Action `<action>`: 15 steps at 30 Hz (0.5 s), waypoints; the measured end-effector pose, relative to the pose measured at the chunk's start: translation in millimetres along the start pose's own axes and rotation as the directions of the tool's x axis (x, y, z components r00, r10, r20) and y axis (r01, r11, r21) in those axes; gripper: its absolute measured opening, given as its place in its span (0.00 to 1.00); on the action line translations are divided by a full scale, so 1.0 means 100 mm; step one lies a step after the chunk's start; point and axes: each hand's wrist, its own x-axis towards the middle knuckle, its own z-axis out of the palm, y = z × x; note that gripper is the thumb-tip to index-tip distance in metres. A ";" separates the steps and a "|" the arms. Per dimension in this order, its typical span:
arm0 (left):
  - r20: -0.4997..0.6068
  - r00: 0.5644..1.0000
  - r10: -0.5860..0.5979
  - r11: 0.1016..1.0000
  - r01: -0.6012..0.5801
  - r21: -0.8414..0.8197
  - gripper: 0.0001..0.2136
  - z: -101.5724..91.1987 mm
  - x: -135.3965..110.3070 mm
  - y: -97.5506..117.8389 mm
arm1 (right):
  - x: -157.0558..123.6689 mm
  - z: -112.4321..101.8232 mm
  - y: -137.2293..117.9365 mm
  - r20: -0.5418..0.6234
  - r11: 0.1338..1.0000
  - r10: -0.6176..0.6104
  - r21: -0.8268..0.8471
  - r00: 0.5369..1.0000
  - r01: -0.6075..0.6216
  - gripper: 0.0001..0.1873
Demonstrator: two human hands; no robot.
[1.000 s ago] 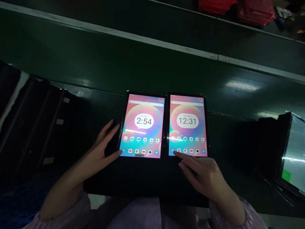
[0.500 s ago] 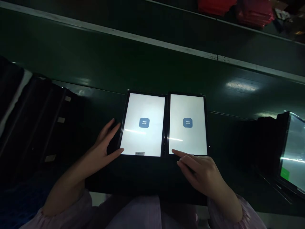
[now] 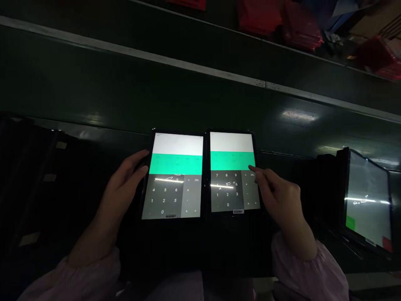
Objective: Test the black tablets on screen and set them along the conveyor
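Note:
Two black-framed tablets lie side by side on the dark green bench. Both the left tablet [image 3: 176,164] and the right tablet [image 3: 232,160] show a lit calculator keypad below a green band and a white strip. My left hand [image 3: 120,188] is at the outer edge of the left tablet, thumb and forefinger apart, fingertips against or very near the frame. With its forefinger stretched out, my right hand [image 3: 280,192] reaches over the right tablet's screen, fingertip at the lower right of the green band. Its other fingers are curled in, holding nothing visible.
Dark upright slabs [image 3: 46,175] with pale labels stand at the left. On the right, another lit tablet [image 3: 368,200] leans upright against dark items. A pale metal strip [image 3: 188,62] crosses the bench behind. Red packets [image 3: 260,16] lie at the far back.
Both screens went from white with a blue icon to a calculator. My right forefinger moved from the lower left to the right side of its screen. The view shifted.

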 end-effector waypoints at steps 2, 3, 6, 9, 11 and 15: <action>-0.042 0.999 -0.008 0.998 0.006 -0.061 0.17 0.08 0.02 0.01 | 0.06 0.05 0.01 0.019 1.000 0.009 0.020 1.000 -0.010 0.22; -0.059 0.998 -0.013 0.996 0.008 -0.089 0.16 0.09 0.02 0.00 | 0.08 0.08 0.01 0.037 1.000 0.006 0.028 0.999 -0.007 0.21; -0.080 0.997 -0.006 0.990 -0.005 -0.141 0.15 0.10 0.03 -0.06 | 0.12 0.14 0.04 0.097 0.999 -0.016 0.049 0.995 0.011 0.22; -0.111 0.994 0.006 0.991 -0.020 -0.132 0.14 0.10 0.03 -0.08 | 0.13 0.16 0.11 0.064 0.999 0.028 0.039 0.998 -0.031 0.22; -0.130 0.991 0.010 0.994 -0.023 -0.103 0.14 0.11 0.04 -0.06 | 0.12 0.15 0.13 0.020 0.997 0.076 0.025 0.997 -0.076 0.23; -0.177 0.984 -0.004 0.996 -0.012 -0.089 0.14 0.17 0.05 -0.02 | 0.10 0.16 0.10 0.050 0.997 0.042 0.067 0.998 -0.046 0.23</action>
